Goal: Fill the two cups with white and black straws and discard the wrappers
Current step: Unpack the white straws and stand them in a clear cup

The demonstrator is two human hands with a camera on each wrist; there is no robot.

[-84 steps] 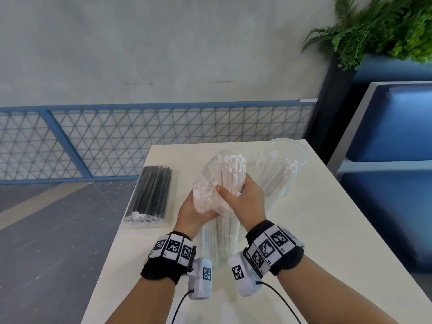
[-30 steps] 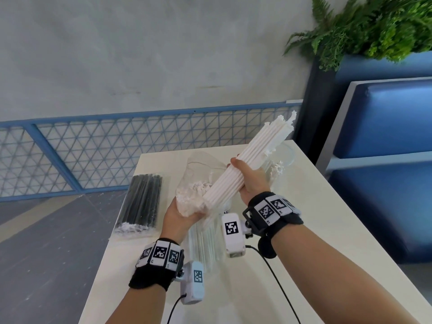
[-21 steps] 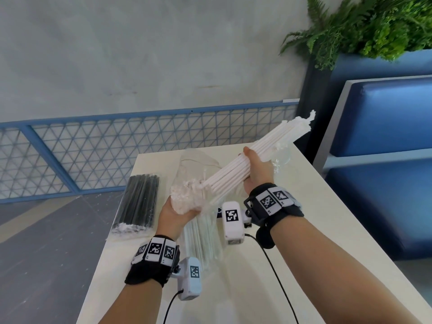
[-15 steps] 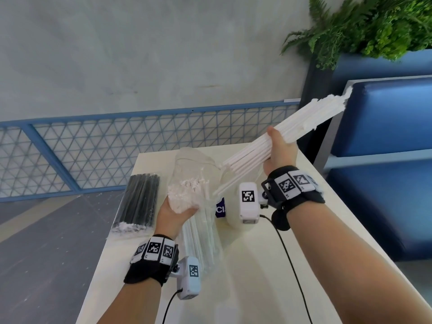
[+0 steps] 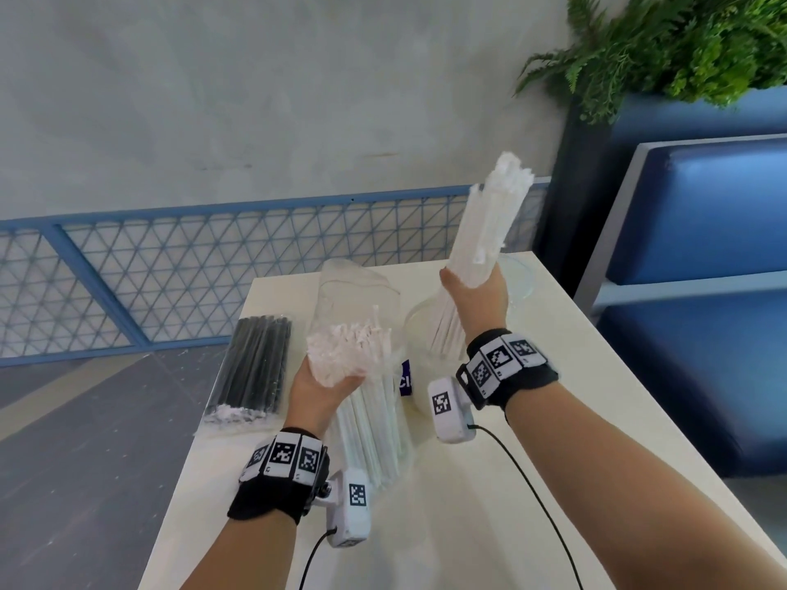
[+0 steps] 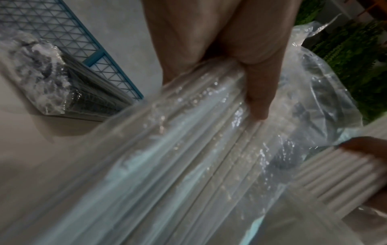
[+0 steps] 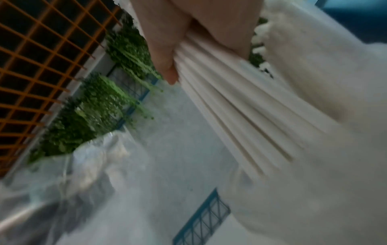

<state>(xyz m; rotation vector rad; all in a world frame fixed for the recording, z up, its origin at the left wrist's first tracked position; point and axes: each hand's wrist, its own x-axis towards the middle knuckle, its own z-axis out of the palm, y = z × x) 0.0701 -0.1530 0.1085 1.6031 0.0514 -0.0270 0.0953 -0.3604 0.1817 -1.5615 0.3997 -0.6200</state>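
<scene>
My right hand [image 5: 475, 291] grips a thick bundle of white straws [image 5: 489, 223] and holds it nearly upright. The bundle's lower ends sit in the mouth of the near clear cup [image 5: 419, 368], which carries a small blue label. My left hand [image 5: 326, 379] grips the open clear bag [image 5: 362, 291] with more white straws [image 6: 188, 149] inside it, standing on the table. A second clear cup [image 5: 517, 278] shows behind my right hand. A sealed pack of black straws [image 5: 255, 368] lies flat at the table's left edge. The right wrist view is blurred, with white straws [image 7: 230, 107] under my fingers.
The cream table [image 5: 575, 398] is narrow, with its left edge right beside the black pack. A blue mesh railing [image 5: 170, 270] runs behind it. A blue bench [image 5: 702, 291] and a planter of ferns [image 5: 681, 44] stand close on the right.
My right hand pulled the white bundle out of the bag, swung it up to the right, then turned it upright over the near cup. My left hand kept hold of the bag.
</scene>
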